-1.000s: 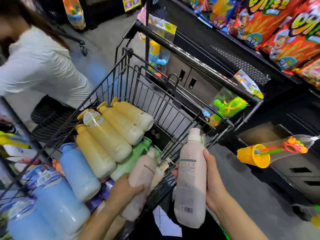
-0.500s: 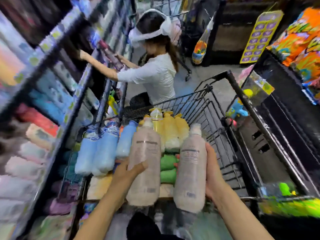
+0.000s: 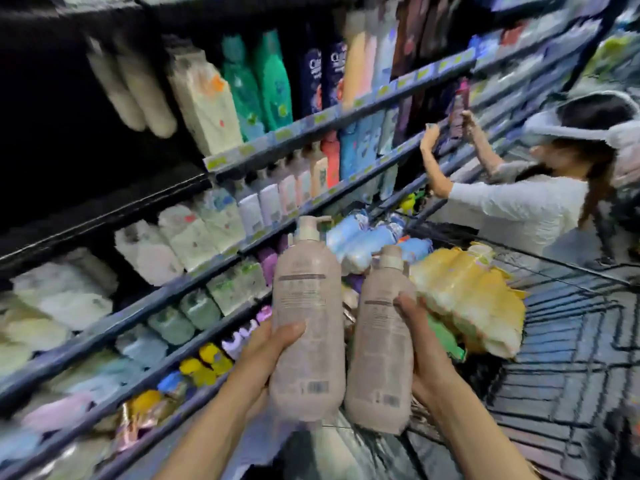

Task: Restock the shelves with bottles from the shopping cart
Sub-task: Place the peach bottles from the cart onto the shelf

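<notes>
Both pinkish bottles have swung from over the shopping cart [image 3: 571,358] toward the shelves [image 3: 194,289], left hand [image 3: 263,355] gripping one bottle [image 3: 306,320], right hand [image 3: 424,358] gripping the other [image 3: 379,344], neither shelved, many left in the cart.

Both bare forearms reach forward and up from the bottom of the view, side by side. The left hand [image 3: 268,351] grips a bottle [image 3: 306,323], thumb across its front. The right hand [image 3: 424,355] grips a second bottle [image 3: 381,344], fingers [image 3: 407,308] curled around its side.
</notes>
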